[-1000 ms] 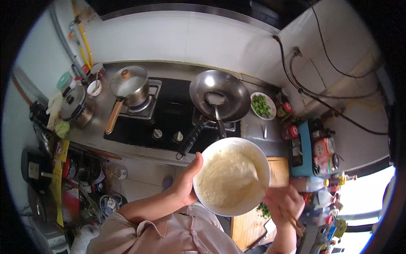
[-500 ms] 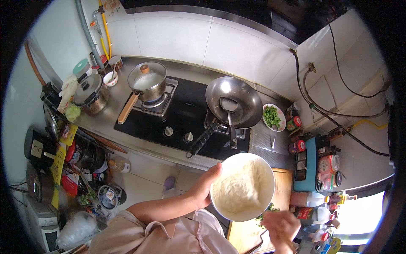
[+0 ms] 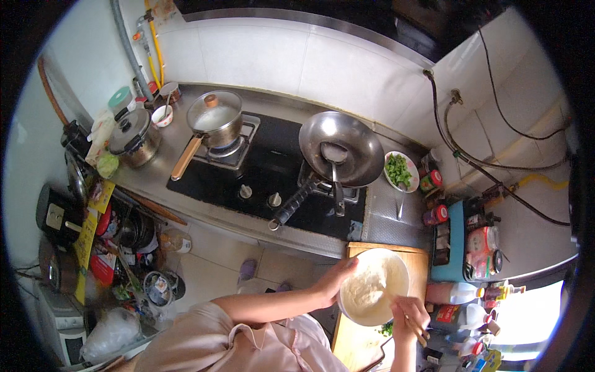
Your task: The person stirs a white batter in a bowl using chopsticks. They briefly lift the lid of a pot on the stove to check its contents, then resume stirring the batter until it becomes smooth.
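A white bowl (image 3: pixel 396 263) of pale batter rests low over a wooden cutting board (image 3: pixel 416 260) at the right end of the counter. My left hand (image 3: pixel 334 280) grips the bowl's left rim. My right hand (image 3: pixel 409 315) holds chopsticks (image 3: pixel 413 327) whose tips dip into the batter at the bowl's near edge. Beyond the bowl a steel wok (image 3: pixel 350 141) with a ladle in it sits on the black gas stove (image 3: pixel 273 168).
A lidded saucepan (image 3: pixel 214 118) with a wooden handle is on the left burner. A plate of chopped greens (image 3: pixel 400 170) and red-capped jars (image 3: pixel 437 214) stand right of the wok. A pressure cooker (image 3: pixel 133 133) sits far left. Bottles crowd the right edge; clutter fills the floor at left.
The bowl has come down from in front of me to the cutting board at the right. My right hand has moved to its rim with the chopsticks. The view has shifted.
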Demonstrator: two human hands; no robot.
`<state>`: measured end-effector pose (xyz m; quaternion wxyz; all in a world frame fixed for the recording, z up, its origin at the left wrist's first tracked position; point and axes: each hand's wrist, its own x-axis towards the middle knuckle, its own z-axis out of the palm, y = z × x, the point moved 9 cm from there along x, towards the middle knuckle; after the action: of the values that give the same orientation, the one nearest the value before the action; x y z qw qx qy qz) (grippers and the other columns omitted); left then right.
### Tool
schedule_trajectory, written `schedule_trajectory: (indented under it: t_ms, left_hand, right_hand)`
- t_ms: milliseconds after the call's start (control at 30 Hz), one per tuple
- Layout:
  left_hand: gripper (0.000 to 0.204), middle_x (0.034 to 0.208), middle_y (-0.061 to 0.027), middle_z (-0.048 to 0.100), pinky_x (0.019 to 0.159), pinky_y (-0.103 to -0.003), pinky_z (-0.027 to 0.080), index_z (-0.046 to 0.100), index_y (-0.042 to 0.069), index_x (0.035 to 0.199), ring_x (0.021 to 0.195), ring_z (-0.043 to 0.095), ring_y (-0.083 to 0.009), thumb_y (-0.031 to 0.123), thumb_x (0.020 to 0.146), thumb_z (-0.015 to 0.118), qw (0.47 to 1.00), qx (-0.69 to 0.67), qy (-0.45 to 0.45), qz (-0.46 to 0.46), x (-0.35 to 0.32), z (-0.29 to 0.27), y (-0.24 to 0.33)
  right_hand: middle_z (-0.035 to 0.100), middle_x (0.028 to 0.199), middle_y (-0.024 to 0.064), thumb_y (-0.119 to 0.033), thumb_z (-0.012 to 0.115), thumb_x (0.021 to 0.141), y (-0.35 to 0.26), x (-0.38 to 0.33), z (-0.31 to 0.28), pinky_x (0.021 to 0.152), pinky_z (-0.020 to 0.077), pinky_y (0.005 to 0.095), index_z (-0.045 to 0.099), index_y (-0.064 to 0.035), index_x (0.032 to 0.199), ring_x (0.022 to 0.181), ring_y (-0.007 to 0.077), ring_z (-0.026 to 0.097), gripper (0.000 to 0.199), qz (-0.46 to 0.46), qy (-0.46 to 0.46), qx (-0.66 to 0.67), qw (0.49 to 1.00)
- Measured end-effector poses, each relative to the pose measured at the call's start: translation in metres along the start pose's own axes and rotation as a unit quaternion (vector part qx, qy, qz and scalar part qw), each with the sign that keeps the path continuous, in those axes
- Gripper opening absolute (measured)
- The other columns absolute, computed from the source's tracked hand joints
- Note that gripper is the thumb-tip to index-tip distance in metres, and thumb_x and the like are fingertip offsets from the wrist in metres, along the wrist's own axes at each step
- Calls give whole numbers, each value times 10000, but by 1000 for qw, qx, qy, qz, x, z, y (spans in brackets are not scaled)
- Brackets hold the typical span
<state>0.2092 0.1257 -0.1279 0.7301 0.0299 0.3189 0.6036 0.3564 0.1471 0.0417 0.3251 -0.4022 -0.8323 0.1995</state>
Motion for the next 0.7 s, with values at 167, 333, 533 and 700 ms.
schedule_trajectory:
  t_ms: [167,333,533,700]
  left_hand:
    - [602,1214,-95,592,968,-347,458,470,42,1324,1106,575,-182,492,927,527,998,19,-46,45,73,-11,-31]
    - [582,1153,-98,616,893,-324,483,533,25,1262,1012,602,-163,516,963,438,971,236,15,22,107,9,-40]
    - [639,628,-86,630,569,-381,462,649,12,726,580,598,-190,648,781,623,824,531,164,113,163,-71,-61]
    - [727,937,-155,663,702,-360,508,624,31,1158,814,633,-218,647,772,641,686,566,265,373,116,-66,4]
  right_hand:
    - [667,876,123,-6,672,814,75,-9,35,754,507,306,667,12,891,811,223,640,79,45,71,78,993]
    - [664,863,112,-48,679,816,128,-18,34,736,511,319,671,15,879,801,212,630,90,102,153,69,981]
    - [645,880,115,-76,662,854,164,-29,53,741,496,315,659,36,881,809,215,619,115,123,133,58,982]
    - [625,855,129,-74,659,852,163,-26,71,698,517,339,649,18,894,788,249,617,101,102,105,55,988]
